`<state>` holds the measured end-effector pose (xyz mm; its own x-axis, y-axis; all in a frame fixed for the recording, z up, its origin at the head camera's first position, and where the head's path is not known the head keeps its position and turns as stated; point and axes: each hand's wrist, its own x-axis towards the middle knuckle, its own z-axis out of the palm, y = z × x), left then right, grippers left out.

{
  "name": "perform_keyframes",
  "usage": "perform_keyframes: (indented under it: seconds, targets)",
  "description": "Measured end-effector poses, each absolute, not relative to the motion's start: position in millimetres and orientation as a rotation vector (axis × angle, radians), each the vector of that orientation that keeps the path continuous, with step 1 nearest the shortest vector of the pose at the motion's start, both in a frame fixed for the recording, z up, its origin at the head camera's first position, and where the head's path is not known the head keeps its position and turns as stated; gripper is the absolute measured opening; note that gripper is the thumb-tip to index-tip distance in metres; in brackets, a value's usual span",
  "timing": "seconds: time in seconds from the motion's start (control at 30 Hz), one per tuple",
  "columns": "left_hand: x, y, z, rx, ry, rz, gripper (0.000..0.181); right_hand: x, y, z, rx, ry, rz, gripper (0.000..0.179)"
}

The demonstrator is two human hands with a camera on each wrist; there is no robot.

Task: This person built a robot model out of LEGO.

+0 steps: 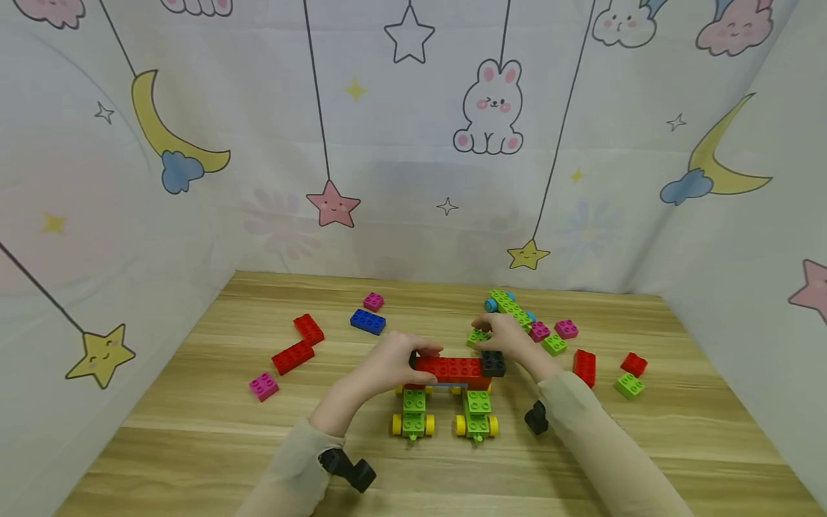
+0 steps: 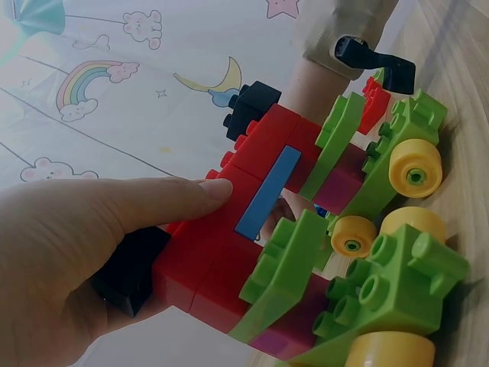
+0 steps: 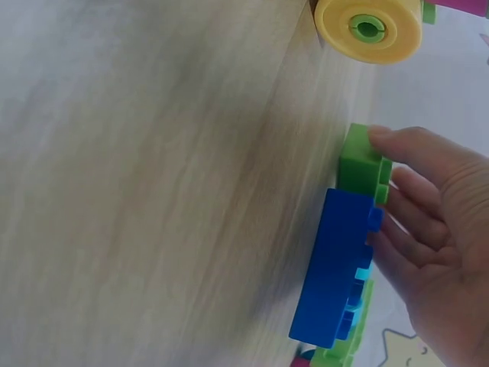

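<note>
Fingers of your left hand (image 1: pixel 390 362) grip the red beam (image 1: pixel 452 368), midway between the side edges of the counter (image 1: pixel 194 445); steady it. Your right thumb touches the green brick (image 3: pixel 357 164), nearer the far edge; I can't tell whether those fingers pinch, so grip squarely.

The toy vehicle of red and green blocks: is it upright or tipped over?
Upright: the toy vehicle has its round yellow wheels down at the wooden table, and its long red block row above, studs facing up.
</note>
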<state>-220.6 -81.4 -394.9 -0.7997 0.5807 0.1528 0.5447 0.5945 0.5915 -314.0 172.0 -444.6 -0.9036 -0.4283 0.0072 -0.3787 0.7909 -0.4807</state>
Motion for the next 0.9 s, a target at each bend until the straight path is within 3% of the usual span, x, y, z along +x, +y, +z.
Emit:
perform_keyframes:
  seconds: [0.9]
  targets:
    - [-220.9, -81.4, -397.0, 0.980, 2.758, 1.001, 0.041, -316.6, 165.5, -443.6, -0.656, 2.854, -0.718, 0.045]
